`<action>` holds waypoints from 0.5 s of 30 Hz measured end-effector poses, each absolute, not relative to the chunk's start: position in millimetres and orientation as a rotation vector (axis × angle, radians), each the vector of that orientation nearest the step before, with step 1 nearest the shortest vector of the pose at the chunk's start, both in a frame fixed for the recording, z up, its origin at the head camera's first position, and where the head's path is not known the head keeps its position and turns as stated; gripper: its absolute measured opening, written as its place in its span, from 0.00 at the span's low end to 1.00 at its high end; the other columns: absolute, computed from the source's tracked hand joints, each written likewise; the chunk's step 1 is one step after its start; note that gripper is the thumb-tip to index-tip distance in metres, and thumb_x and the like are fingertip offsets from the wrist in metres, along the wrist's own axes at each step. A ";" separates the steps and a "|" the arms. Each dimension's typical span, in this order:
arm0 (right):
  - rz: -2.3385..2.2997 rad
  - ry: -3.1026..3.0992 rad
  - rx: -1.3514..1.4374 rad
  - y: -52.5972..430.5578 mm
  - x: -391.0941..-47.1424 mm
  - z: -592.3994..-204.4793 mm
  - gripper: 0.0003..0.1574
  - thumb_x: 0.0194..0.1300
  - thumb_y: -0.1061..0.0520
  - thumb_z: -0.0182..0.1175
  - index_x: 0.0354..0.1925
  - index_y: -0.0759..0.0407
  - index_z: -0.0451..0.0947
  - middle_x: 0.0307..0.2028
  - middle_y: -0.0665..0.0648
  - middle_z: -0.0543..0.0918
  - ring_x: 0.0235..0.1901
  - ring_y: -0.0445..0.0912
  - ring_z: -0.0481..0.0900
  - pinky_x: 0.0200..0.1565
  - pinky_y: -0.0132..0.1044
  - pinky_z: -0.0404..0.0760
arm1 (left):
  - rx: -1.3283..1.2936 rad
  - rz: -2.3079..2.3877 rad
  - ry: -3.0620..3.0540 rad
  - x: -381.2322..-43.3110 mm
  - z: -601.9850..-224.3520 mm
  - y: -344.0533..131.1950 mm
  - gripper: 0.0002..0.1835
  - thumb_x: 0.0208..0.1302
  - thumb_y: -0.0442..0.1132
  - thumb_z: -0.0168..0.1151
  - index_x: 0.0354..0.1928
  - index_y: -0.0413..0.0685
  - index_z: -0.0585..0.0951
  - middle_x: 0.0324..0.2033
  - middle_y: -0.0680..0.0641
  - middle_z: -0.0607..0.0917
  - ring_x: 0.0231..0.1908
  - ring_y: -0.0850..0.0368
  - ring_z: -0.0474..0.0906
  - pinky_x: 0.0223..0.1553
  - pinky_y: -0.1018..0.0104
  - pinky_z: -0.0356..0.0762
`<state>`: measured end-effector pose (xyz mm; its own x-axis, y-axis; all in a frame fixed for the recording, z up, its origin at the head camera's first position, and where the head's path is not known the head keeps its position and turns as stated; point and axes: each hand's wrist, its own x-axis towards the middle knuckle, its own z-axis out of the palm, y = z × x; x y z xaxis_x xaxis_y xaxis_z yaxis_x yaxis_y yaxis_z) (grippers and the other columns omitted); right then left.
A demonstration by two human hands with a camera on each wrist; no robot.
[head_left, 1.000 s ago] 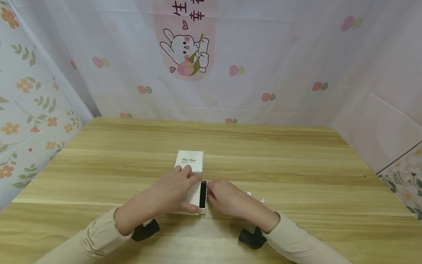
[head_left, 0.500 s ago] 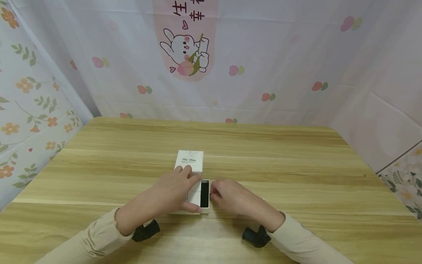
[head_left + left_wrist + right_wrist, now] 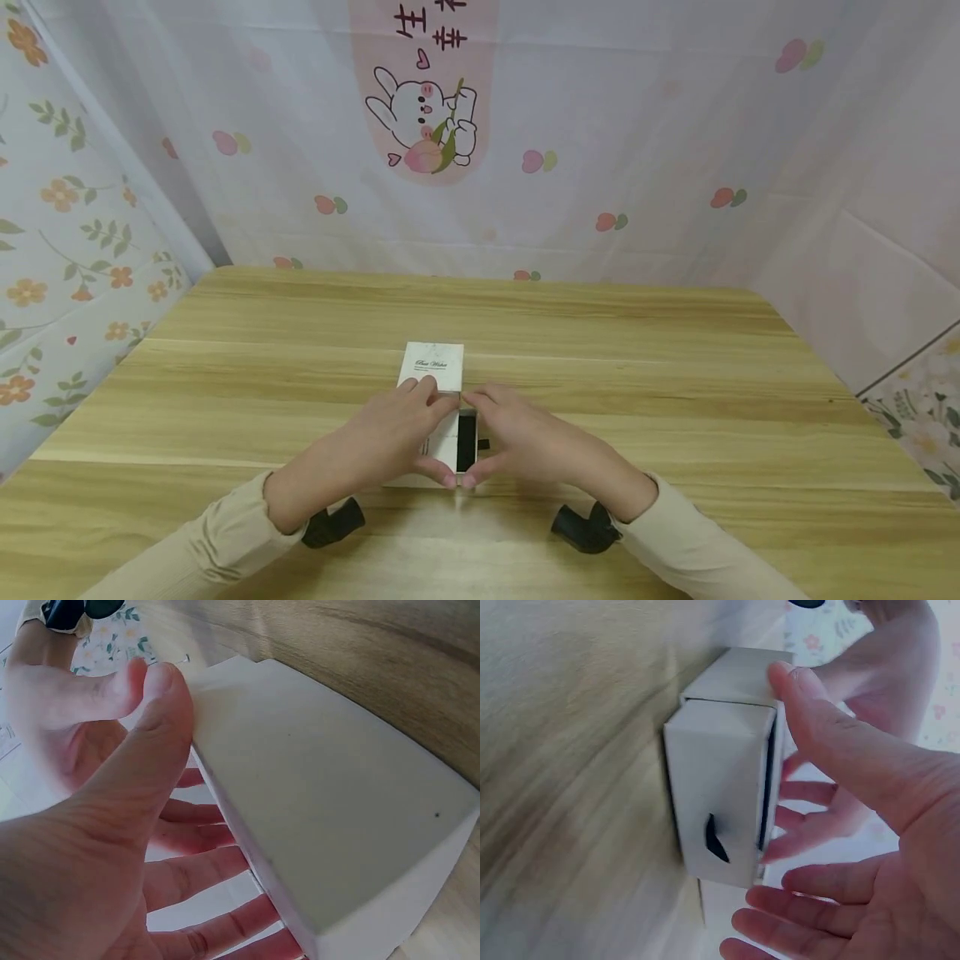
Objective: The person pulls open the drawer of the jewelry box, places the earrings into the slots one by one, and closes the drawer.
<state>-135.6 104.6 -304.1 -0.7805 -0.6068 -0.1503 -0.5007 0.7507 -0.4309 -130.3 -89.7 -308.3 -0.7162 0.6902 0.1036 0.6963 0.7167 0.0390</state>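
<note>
A white slide-out drawer box (image 3: 444,443) lies on the table, its drawer (image 3: 712,772) pulled partly out to the right. Black lining shows in the gap, and a black ribbon tab (image 3: 717,841) sticks out of the drawer's front. My left hand (image 3: 367,437) grips the outer sleeve, thumb on the near side and fingers over to the far side. At the drawer end my right hand (image 3: 536,437) spreads thumb and fingers apart, off the tab. Its thumb tip is close to the left thumb; whether it touches the drawer I cannot tell.
Just behind lies a white piece printed "Best Wishes" (image 3: 431,362), against the drawer box. The wooden table (image 3: 675,358) reaches back to a printed curtain (image 3: 637,125). Black wrist-worn devices (image 3: 587,529) hang under both sleeves.
The drawer slid a little to the right with my right hand pulling at the tab. That hand then let go and spread its fingers around the drawer end. My left hand stayed put.
</note>
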 end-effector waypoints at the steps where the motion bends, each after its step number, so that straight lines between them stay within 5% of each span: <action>1: -0.534 2.664 -0.867 103.9 -135.7 -304.9 0.60 0.46 0.39 0.69 0.68 0.66 0.55 0.65 0.61 0.63 0.62 0.51 0.66 0.61 0.44 0.67 | -1.148 -0.118 -2.835 -130.2 -308.4 -89.8 0.44 0.39 0.66 0.65 0.56 0.44 0.73 0.35 0.50 0.73 0.32 0.58 0.67 0.27 0.71 0.68; 6: -0.539 2.670 -0.879 102.8 -136.2 -309.6 0.61 0.44 0.39 0.70 0.67 0.67 0.56 0.65 0.62 0.63 0.61 0.51 0.66 0.60 0.44 0.69 | -1.144 -0.148 -2.849 -130.2 -308.7 -90.4 0.44 0.40 0.66 0.64 0.58 0.46 0.73 0.36 0.50 0.73 0.34 0.58 0.68 0.28 0.71 0.69; 15: -0.499 2.696 -0.913 101.4 -138.8 -314.3 0.60 0.43 0.39 0.71 0.66 0.66 0.60 0.56 0.56 0.69 0.46 0.44 0.71 0.49 0.38 0.74 | -1.132 -0.146 -2.880 -131.5 -307.9 -89.2 0.44 0.40 0.65 0.65 0.57 0.45 0.73 0.36 0.50 0.72 0.34 0.57 0.67 0.27 0.70 0.68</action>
